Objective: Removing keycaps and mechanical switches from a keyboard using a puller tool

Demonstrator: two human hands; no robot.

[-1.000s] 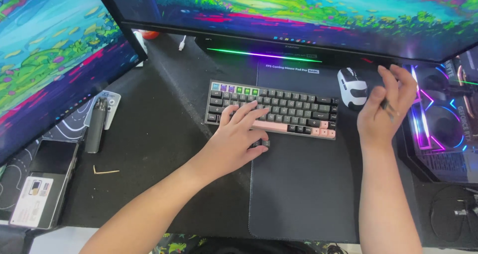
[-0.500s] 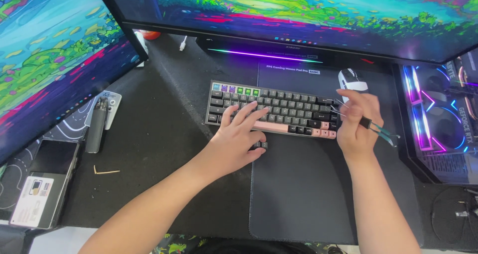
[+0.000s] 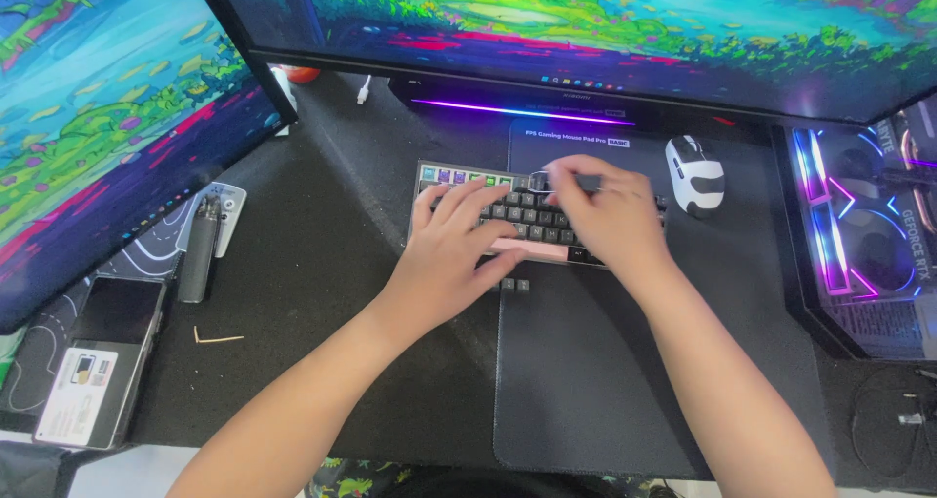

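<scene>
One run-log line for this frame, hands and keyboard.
left hand: flat on keyboard | right hand: tool at top key row | loose keycaps: on mouse pad

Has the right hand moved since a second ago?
Yes. The right hand has moved left, away from the white mouse, and now sits over the keyboard, holding a small tool.

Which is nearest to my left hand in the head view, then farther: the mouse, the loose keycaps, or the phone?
From the left hand:
1. Loose keycaps, just right of it, on the mat.
2. Mouse, far right, past the keyboard.
3. Phone, far left, at the desk edge.
</scene>
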